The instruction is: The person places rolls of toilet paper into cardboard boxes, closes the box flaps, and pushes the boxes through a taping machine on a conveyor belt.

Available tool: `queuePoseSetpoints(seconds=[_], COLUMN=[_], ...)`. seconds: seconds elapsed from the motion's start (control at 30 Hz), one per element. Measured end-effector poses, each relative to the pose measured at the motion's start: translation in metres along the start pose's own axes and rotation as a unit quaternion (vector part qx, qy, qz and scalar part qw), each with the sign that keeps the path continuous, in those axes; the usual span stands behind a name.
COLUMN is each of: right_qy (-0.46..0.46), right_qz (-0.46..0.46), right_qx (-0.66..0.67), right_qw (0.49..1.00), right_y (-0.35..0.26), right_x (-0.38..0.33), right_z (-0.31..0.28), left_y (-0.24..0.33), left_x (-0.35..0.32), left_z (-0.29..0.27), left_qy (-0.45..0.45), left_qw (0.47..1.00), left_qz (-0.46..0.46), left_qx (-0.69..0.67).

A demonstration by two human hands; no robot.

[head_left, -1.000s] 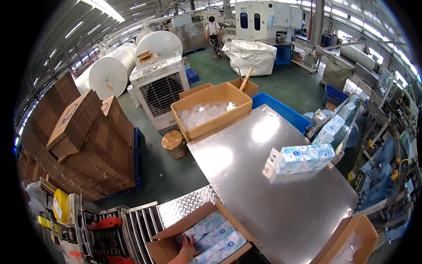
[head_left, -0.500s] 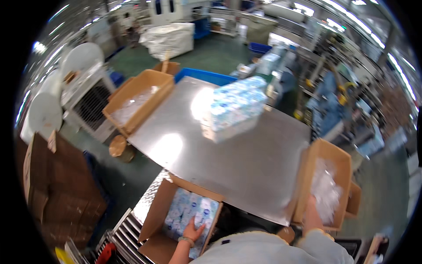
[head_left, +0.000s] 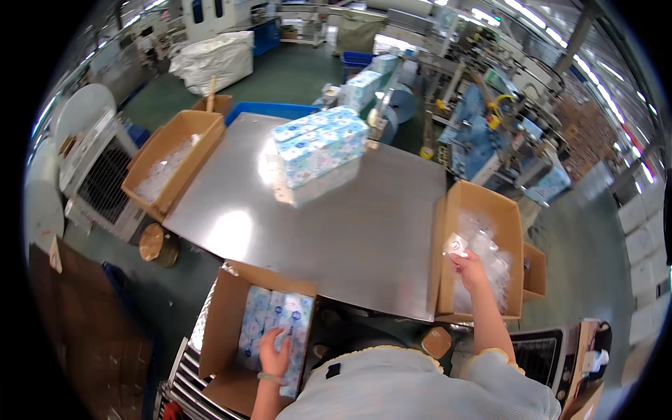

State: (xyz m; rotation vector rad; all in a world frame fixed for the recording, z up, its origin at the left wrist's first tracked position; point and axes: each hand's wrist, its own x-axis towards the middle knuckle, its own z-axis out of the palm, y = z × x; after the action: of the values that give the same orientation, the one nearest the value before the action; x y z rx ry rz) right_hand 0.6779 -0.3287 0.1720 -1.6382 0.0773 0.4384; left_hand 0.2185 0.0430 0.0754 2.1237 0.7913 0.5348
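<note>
As right fingers (head_left: 460, 260) hold packet (head_left: 456, 243), packs (head_left: 277, 320) bear logos (head_left: 297, 315).

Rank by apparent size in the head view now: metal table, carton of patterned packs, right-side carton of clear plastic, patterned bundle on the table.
1. Metal table
2–3. Carton of patterned packs and right-side carton of clear plastic: too alike to rank; nearness to the camera may skew it
4. Patterned bundle

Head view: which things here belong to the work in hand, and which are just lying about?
Likely in the work:
open carton
blue-patterned packs inside it
small plastic piece, held
box of clear plastic
metal table

Apparently just about:
air cooler
white sack
olive sack
</note>
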Motion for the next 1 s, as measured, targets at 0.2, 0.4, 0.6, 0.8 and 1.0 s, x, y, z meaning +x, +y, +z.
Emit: queuePoseSetpoints(seconds=[0.2,0.4,0.6,0.8,1.0], right_qy=[-0.362,-0.585,-0.628,-0.544,-0.536], right_qz=[0.056,0.064,-0.002,-0.504,-0.556], right_qx=[-0.110,-0.238,-0.324,-0.509,-0.541], right_qw=[0.924,0.773,0.707,0.437,0.332], right_y=[-0.049,-0.037,0.000,0.039,0.085], right_x=[-0.052,-0.112,-0.125,-0.148,-0.153], right_z=[0.192,0.316,0.386,0.454,0.496], left_y=[0.122,0.121,0.056,-0.028,-0.110], left_x=[0.062,0.066,0.031,-0.020,-0.033], left_z=[-0.020,-0.018,-0.037,-0.041,-0.009], left_qy=[-0.003,0.014,0.165,0.285,0.392], left_qw=[0.988,0.888,0.800,0.717,0.609], left_qz=[0.106,-0.164,-0.269,-0.409,-0.531], left_qx=[-0.112,-0.430,-0.510,-0.487,-0.439])
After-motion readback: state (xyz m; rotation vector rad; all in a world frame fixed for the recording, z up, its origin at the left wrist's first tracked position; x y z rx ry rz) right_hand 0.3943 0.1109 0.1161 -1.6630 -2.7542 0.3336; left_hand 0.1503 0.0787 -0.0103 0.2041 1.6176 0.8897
